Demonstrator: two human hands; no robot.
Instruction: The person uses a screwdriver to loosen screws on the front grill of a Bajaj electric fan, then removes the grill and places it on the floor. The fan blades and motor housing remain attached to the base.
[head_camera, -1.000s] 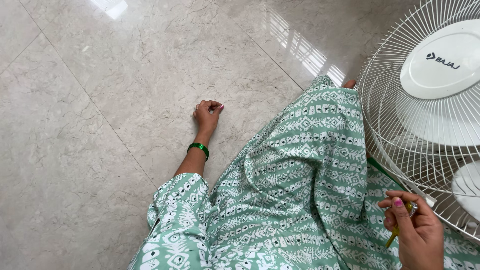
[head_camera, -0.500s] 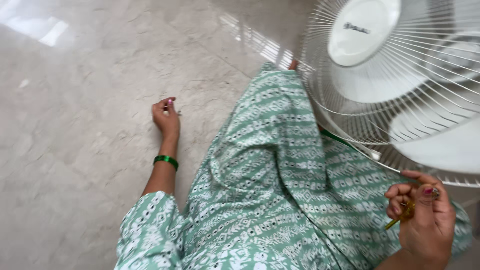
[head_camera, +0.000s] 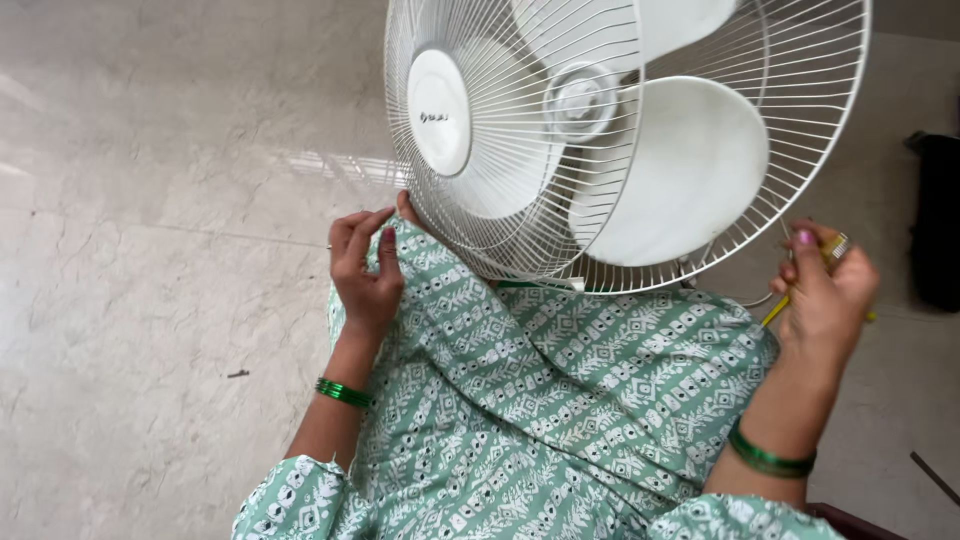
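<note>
The white wire-guard fan (head_camera: 620, 140) lies tilted on the person's lap, resting on green printed cloth (head_camera: 560, 390) above the glossy marble floor (head_camera: 140, 300). The step in hand looks like working on the guard's rim. The right hand (head_camera: 825, 295) has its fingers curled tight around a thin yellow-handled tool (head_camera: 775, 310) just beside the lower right rim. The left hand (head_camera: 365, 270), fingers loosely bent and holding nothing visible, touches the cloth beside the guard's left edge. Next, the tool's tip likely needs careful lining up with a rim fastener.
</note>
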